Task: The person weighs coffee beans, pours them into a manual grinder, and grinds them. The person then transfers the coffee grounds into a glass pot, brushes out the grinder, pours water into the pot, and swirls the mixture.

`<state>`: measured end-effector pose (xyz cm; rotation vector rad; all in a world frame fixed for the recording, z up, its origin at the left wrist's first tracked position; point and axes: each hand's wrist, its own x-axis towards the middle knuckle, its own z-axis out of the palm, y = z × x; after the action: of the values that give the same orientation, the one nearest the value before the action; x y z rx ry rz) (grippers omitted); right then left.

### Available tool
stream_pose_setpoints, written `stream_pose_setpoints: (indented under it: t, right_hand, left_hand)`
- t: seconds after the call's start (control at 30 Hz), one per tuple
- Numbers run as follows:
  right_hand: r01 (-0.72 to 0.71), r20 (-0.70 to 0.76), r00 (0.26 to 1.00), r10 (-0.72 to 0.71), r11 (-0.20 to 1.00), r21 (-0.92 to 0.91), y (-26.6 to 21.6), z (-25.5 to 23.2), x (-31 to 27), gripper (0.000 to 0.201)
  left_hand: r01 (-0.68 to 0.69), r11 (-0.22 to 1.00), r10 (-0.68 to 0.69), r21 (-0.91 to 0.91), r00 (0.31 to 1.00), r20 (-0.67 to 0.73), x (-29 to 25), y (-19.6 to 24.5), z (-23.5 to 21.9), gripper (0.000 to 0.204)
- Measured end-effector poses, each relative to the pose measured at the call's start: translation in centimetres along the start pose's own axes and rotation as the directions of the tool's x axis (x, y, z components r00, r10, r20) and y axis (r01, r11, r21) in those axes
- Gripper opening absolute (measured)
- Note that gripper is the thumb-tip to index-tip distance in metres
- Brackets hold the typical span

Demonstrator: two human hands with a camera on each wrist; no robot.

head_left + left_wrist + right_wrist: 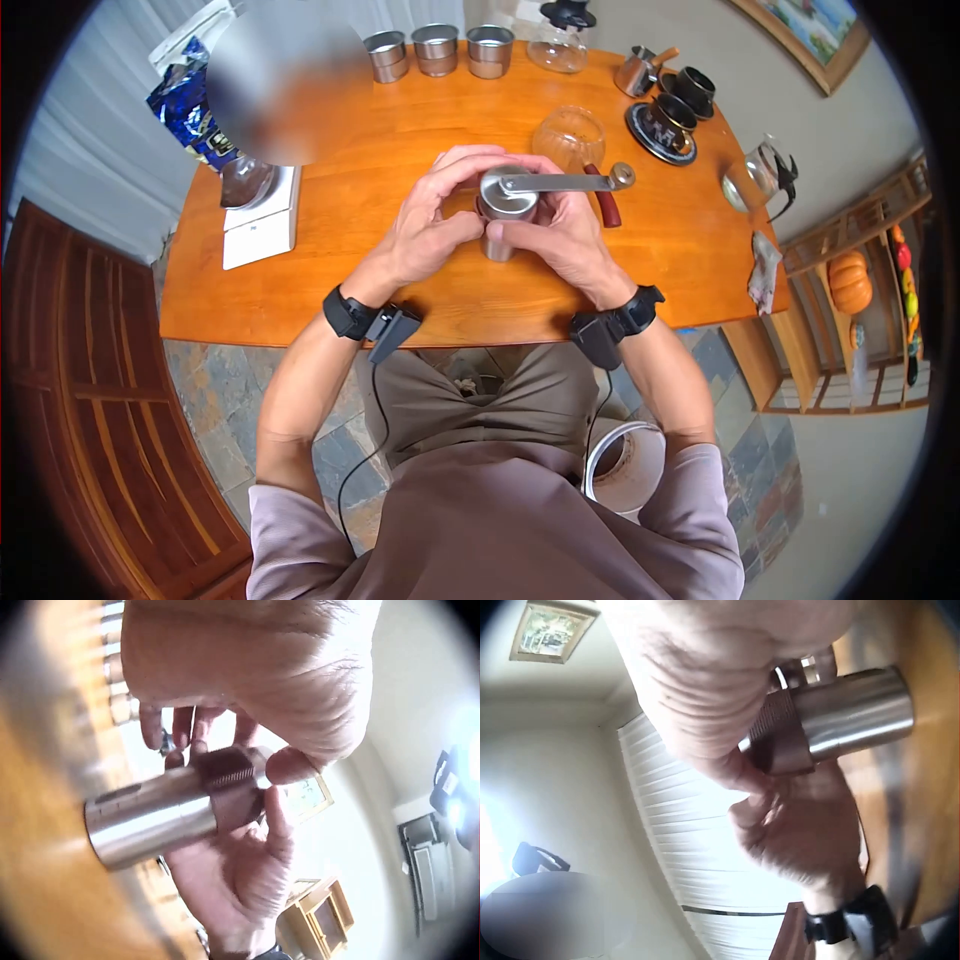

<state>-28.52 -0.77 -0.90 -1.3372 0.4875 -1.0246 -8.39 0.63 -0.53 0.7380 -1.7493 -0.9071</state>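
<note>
A hand coffee grinder stands near the front of the wooden table, its steel crank arm pointing right. In the left wrist view the steel body shows below a brown ribbed band. My left hand grips the upper part from the left, fingers curved round the far side. From the right, my right hand holds the same part, and the two thumbs come close together at the near side. The right wrist view shows the band partly hidden behind the hand.
Behind the hands is a round glass vessel, with a red-brown handle near it. Left are a white scale and blue bag. Metal cups line the back; a black cup and glass pot stand right.
</note>
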Motion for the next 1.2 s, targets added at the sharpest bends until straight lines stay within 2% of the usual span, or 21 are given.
stream_pose_setpoints:
  t: [0.03, 0.1, 0.17, 0.23, 0.27, 0.3, 0.33, 0.4, 0.43, 0.5, 0.53, 0.63, 0.67, 0.7, 0.73, 0.77, 0.83, 0.93, 1.0, 1.1, 1.2]
  right_hand:
    - [0.004, 0.017, 1.0, -0.004, 1.0, 0.011, 0.0, 0.1, 0.4, 0.054]
    - [-0.024, 0.135, 0.99, 0.044, 0.988, -0.151, 0.0, 0.3, 1.3, 0.053]
    - [-0.042, 0.188, 0.98, 0.069, 0.988, -0.147, 0.6, 0.5, 2.2, 0.051]
    - [0.042, 0.145, 0.989, -0.005, 0.965, -0.258, 1.3, 0.9, 2.9, 0.046]
    - [0.052, 0.161, 0.987, -0.011, 0.967, -0.251, 1.7, 1.0, 3.2, 0.046]
    - [0.016, 0.118, 0.993, 0.03, 0.928, -0.371, 2.2, 1.1, 3.2, 0.044]
    - [-0.027, 0.067, 0.995, 0.067, 0.875, -0.483, 2.5, 1.3, 3.2, 0.042]
    - [0.005, 0.071, 0.997, 0.028, 0.901, -0.433, 2.5, 1.9, 3.3, 0.043]
    - [0.03, 0.055, 0.998, -0.01, 0.921, -0.389, 2.3, 2.3, 3.3, 0.045]
    - [0.077, 0.002, 0.997, -0.08, 0.95, -0.302, 1.9, 2.9, 3.0, 0.047]
    - [0.106, -0.031, 0.992, -0.119, 0.96, -0.259, 1.9, 2.9, 3.0, 0.048]
    - [0.125, -0.067, 0.988, -0.139, 0.976, -0.179, 2.5, 2.4, 3.2, 0.049]
    - [0.151, -0.155, 0.978, -0.141, 0.987, 0.048, 2.7, 2.8, 2.7, 0.045]
    - [0.16, -0.174, 0.974, -0.148, 0.985, 0.058, 2.7, 2.7, 2.9, 0.045]
    - [0.167, -0.179, 0.97, -0.167, 0.986, -0.011, 2.7, 2.7, 2.9, 0.044]
    - [0.169, -0.18, 0.967, -0.181, 0.982, -0.081, 2.7, 2.8, 2.8, 0.044]
    - [0.172, -0.163, 0.964, -0.213, 0.958, -0.231, 2.2, 2.8, 2.7, 0.042]
    - [0.186, -0.117, 0.957, -0.266, 0.87, -0.456, 1.0, 2.6, 2.6, 0.04]
    - [0.191, -0.099, 0.954, -0.283, 0.828, -0.527, 1.2, 2.1, 2.7, 0.039]
    - [0.137, -0.108, 0.979, -0.171, 0.953, -0.27, 2.7, 1.1, 3.2, 0.036]
    - [0.064, -0.067, 0.996, -0.063, 0.998, 0.015, 3.4, 0.5, 3.6, 0.033]
  left_hand:
    - [0.001, 0.995, -0.003, 0.101, 1.0, 0.02, 0.1, 1.1, -0.7, 0.053]
    - [0.004, 0.976, -0.012, 0.219, 0.999, 0.034, 0.9, 3.3, -2.0, 0.052]
    - [-0.021, 0.889, 0.058, 0.457, 0.996, -0.068, 2.3, 5.8, -3.1, 0.05]
    - [0.026, 0.851, 0.066, 0.524, 0.986, -0.156, 4.1, 8.3, -2.4, 0.039]
    - [0.005, 0.756, 0.075, 0.654, 0.993, -0.095, 5.1, 9.2, -1.8, 0.035]
    - [-0.021, 0.642, 0.071, 0.766, 0.997, -0.032, 5.9, 9.7, -1.1, 0.036]
    - [-0.012, 0.631, 0.069, 0.775, 0.997, -0.04, 6.5, 10.1, 0.1, 0.036]
    - [-0.234, 0.311, -0.067, 0.921, 0.961, 0.267, 6.7, 10.4, 3.5, 0.041]
    - [-0.231, 0.307, -0.074, 0.923, 0.961, 0.265, 6.3, 9.9, 5.0, 0.041]
    - [-0.418, -0.012, -0.313, 0.908, 0.864, 0.394, 5.4, 8.6, 7.6, 0.047]
    - [-0.428, -0.012, -0.316, 0.903, 0.859, 0.403, 5.3, 8.7, 8.0, 0.047]
    - [-0.428, -0.052, -0.159, 0.902, 0.896, 0.415, 4.4, 8.9, 7.8, 0.053]
    - [-0.44, -0.066, -0.11, 0.895, 0.895, 0.432, 4.5, 9.0, 7.4, 0.054]
    - [-0.447, -0.077, -0.059, 0.891, 0.894, 0.443, 4.7, 9.0, 7.3, 0.057]
    - [-0.426, -0.135, 0.027, 0.895, 0.901, 0.433, 5.9, 9.7, 7.2, 0.058]
    - [-0.43, -0.132, 0.02, 0.893, 0.9, 0.436, 6.8, 10.3, 7.3, 0.058]
    - [-0.346, 0.01, -0.188, 0.938, 0.921, 0.341, 8.4, 11.0, 8.1, 0.055]
    - [-0.444, -0.104, -0.245, 0.89, 0.879, 0.409, 9.1, 10.0, 9.8, 0.041]
    - [-0.459, -0.106, -0.236, 0.882, 0.873, 0.426, 8.7, 9.9, 10.0, 0.038]
    - [-0.508, -0.122, -0.231, 0.853, 0.85, 0.473, 7.4, 10.7, 9.7, 0.029]
    - [-0.547, -0.152, -0.236, 0.823, 0.829, 0.507, 5.6, 12.2, 8.8, 0.02]
